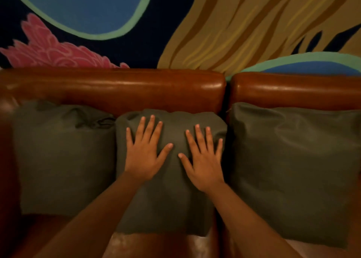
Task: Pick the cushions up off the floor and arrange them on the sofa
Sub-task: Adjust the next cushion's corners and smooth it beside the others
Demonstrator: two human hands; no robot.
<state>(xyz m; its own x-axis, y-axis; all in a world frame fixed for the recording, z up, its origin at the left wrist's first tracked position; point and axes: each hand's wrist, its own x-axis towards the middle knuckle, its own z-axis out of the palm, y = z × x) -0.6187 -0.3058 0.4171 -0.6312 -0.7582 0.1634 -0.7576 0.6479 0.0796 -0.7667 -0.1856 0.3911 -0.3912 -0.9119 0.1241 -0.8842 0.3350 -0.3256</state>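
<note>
Three dark olive cushions stand in a row against the back of a brown leather sofa. The left cushion and the right cushion lean on the backrest, untouched. Both my hands lie flat on the middle cushion, palms down with fingers spread. My left hand presses its upper left part and my right hand its upper right part. Neither hand holds anything.
Behind the sofa is a wall painted with a mural in blue, pink and ochre. A gap splits the backrest into two sections. Bare brown seat leather shows in front of the cushions.
</note>
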